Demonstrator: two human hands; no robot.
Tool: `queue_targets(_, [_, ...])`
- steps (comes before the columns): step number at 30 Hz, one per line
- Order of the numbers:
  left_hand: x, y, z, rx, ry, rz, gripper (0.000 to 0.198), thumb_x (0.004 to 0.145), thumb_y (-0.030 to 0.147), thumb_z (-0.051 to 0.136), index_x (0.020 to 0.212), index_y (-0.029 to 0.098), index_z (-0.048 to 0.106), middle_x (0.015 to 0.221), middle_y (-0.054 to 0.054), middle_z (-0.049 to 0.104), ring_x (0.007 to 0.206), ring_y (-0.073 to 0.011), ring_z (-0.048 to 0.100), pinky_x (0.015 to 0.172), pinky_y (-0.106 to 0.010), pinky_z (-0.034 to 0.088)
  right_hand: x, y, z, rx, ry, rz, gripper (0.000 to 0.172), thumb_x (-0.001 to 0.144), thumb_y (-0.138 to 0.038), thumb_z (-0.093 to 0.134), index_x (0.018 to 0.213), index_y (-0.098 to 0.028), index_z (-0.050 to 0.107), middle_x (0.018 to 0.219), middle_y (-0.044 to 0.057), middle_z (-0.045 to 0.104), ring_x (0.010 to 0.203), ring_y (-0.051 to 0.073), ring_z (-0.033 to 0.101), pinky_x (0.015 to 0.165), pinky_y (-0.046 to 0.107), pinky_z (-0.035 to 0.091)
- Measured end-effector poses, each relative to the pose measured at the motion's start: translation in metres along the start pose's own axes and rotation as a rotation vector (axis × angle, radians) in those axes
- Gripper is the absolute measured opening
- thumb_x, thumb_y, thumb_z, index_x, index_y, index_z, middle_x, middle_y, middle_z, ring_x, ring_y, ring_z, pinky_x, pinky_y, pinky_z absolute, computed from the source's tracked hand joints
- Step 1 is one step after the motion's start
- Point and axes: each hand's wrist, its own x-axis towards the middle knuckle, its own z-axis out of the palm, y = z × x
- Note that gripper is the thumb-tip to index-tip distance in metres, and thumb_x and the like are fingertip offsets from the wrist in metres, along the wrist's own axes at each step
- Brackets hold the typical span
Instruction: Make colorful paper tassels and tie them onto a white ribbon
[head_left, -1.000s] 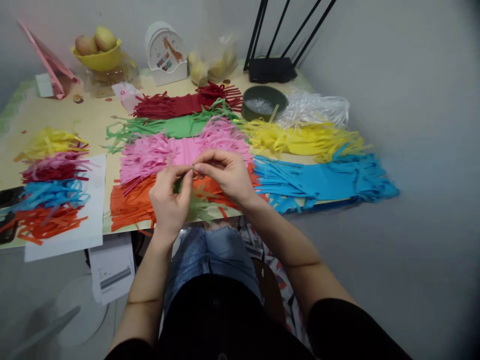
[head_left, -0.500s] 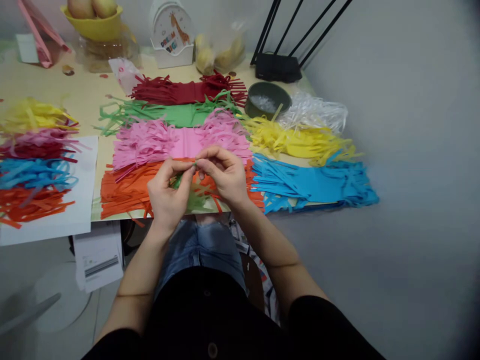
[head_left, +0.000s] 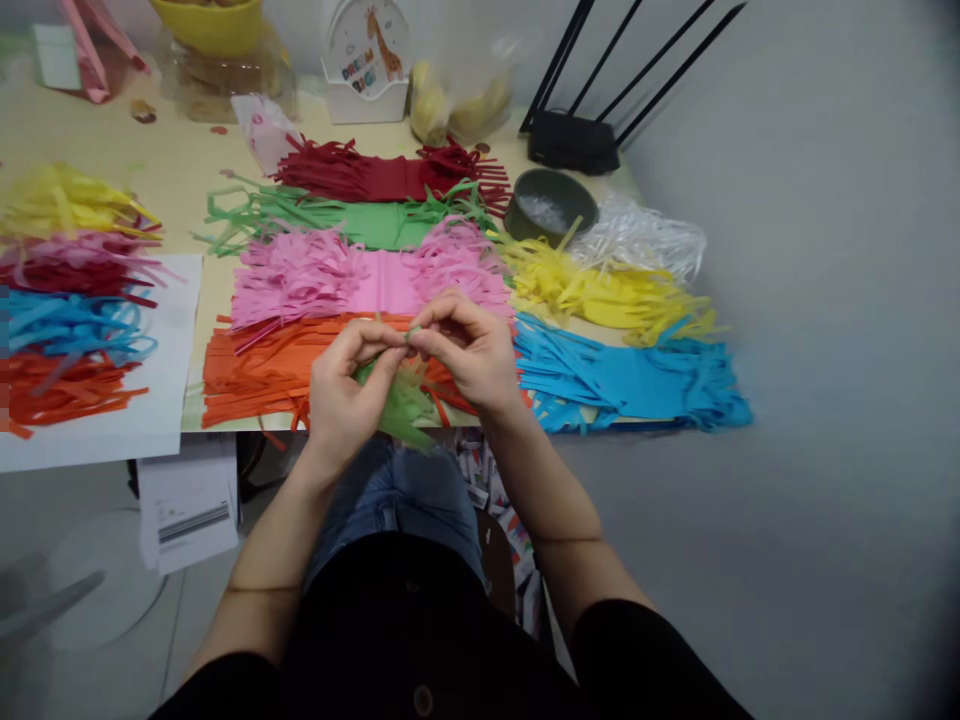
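Note:
Between my hands hangs a green tissue-paper tassel [head_left: 405, 408], its strips drooping past the table edge. My left hand [head_left: 351, 385] pinches its top between thumb and forefinger. My right hand [head_left: 469, 355] also pinches the top, fingertips almost touching the left ones. Under both hands lies a fringed orange paper stack [head_left: 251, 372]. Fringed pink paper [head_left: 382, 283], green paper [head_left: 382, 225] and dark red paper [head_left: 390, 178] lie in rows behind it. To the right are fringed blue paper [head_left: 637, 372] and yellow paper [head_left: 600, 295].
Yellow, pink, red, blue and orange tassels lie at the left, partly on a white sheet [head_left: 169, 370]. A dark green bowl [head_left: 551, 205] stands by clear strips [head_left: 649, 240]. At the back are a black router [head_left: 574, 143], a giraffe holder [head_left: 367, 100] and a yellow bowl [head_left: 210, 28].
The camera view has shifted slightly. The green strips hang lower and show more below my left hand. Both hands keep their pinch at the top of the tassel.

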Motion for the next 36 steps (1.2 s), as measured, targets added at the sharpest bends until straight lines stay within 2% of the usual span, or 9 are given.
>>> queue_targets(5, [-0.006, 0.002, 0.004, 0.127, 0.073, 0.033, 0.012, 0.087, 0.015, 0.068, 0.094, 0.021, 0.059, 0.088, 0.002, 0.068, 0.083, -0.0111, 0.074, 0.075, -0.018, 0.056, -0.001, 0.000, -0.001, -0.211, 0.042, -0.153, 0.024, 0.085, -0.043, 0.076, 0.081, -0.020, 0.073, 0.076, 0.000, 0.062, 0.067, 0.010, 0.054, 0.061, 0.025, 0.045])
queue_targets(12, [0.003, 0.005, -0.005, -0.341, -0.137, -0.301, 0.028, 0.080, 0.035, 0.080, 0.090, 0.020, 0.059, 0.083, -0.001, 0.071, 0.076, -0.0151, 0.073, 0.072, -0.024, 0.057, -0.004, -0.001, -0.009, -0.246, 0.059, -0.218, 0.020, 0.086, -0.040, 0.076, 0.081, -0.021, 0.073, 0.073, 0.000, 0.062, 0.068, 0.012, 0.055, 0.063, 0.028, 0.045])
queue_targets(17, [0.003, -0.002, -0.007, -0.422, -0.134, -0.362, 0.025, 0.075, 0.035, 0.084, 0.083, 0.018, 0.067, 0.075, -0.001, 0.070, 0.068, -0.0136, 0.068, 0.066, -0.024, 0.054, -0.008, 0.005, -0.007, -0.155, 0.027, -0.255, 0.015, 0.085, -0.036, 0.078, 0.085, -0.022, 0.074, 0.076, 0.000, 0.065, 0.070, 0.012, 0.056, 0.063, 0.027, 0.044])
queue_targets(20, [-0.001, -0.002, -0.006, -0.310, -0.091, -0.301, 0.017, 0.077, 0.028, 0.081, 0.079, 0.018, 0.068, 0.075, -0.002, 0.071, 0.068, -0.0143, 0.068, 0.067, -0.025, 0.054, -0.009, 0.006, -0.007, -0.141, -0.009, -0.246, 0.014, 0.085, -0.036, 0.077, 0.086, -0.022, 0.074, 0.076, -0.001, 0.066, 0.069, 0.012, 0.056, 0.063, 0.027, 0.045])
queue_targets(25, [-0.007, 0.002, -0.003, 0.049, 0.026, -0.037, 0.004, 0.082, 0.014, 0.070, 0.082, 0.018, 0.069, 0.079, -0.001, 0.072, 0.075, -0.0133, 0.068, 0.074, -0.025, 0.054, -0.011, 0.011, -0.005, -0.147, -0.022, -0.161, 0.026, 0.083, -0.048, 0.078, 0.083, -0.022, 0.074, 0.076, 0.001, 0.068, 0.069, 0.014, 0.059, 0.064, 0.029, 0.048])
queue_targets(28, [-0.010, 0.002, -0.001, 0.050, -0.015, 0.007, 0.005, 0.084, 0.013, 0.066, 0.084, 0.018, 0.067, 0.078, 0.000, 0.071, 0.073, -0.0122, 0.068, 0.070, -0.022, 0.053, -0.014, 0.014, -0.002, -0.078, -0.002, -0.102, 0.035, 0.081, -0.057, 0.075, 0.079, -0.022, 0.072, 0.073, 0.002, 0.066, 0.070, 0.015, 0.061, 0.064, 0.030, 0.050])
queue_targets(32, [-0.014, -0.003, 0.001, 0.192, 0.060, 0.161, 0.007, 0.086, 0.012, 0.065, 0.086, 0.019, 0.068, 0.080, 0.000, 0.071, 0.077, -0.0123, 0.067, 0.075, -0.023, 0.053, -0.015, 0.008, -0.002, -0.141, -0.026, -0.104, 0.025, 0.083, -0.048, 0.077, 0.084, -0.022, 0.076, 0.078, 0.002, 0.070, 0.074, 0.015, 0.062, 0.068, 0.030, 0.050])
queue_targets(34, [-0.016, -0.005, 0.000, 0.205, 0.103, 0.144, 0.006, 0.087, 0.013, 0.066, 0.087, 0.019, 0.068, 0.082, 0.000, 0.072, 0.077, -0.0126, 0.067, 0.075, -0.024, 0.053, -0.014, 0.001, -0.006, -0.183, -0.079, -0.120, 0.017, 0.085, -0.039, 0.077, 0.090, -0.023, 0.078, 0.081, 0.002, 0.071, 0.076, 0.014, 0.063, 0.068, 0.029, 0.051])
queue_targets(36, [-0.016, -0.006, -0.001, 0.121, 0.077, 0.044, 0.002, 0.087, 0.016, 0.067, 0.087, 0.019, 0.067, 0.081, -0.001, 0.071, 0.076, -0.0129, 0.069, 0.073, -0.023, 0.054, -0.013, -0.007, -0.010, -0.209, -0.092, -0.122, 0.011, 0.087, -0.031, 0.075, 0.093, -0.022, 0.078, 0.082, 0.002, 0.072, 0.076, 0.013, 0.065, 0.069, 0.027, 0.052])
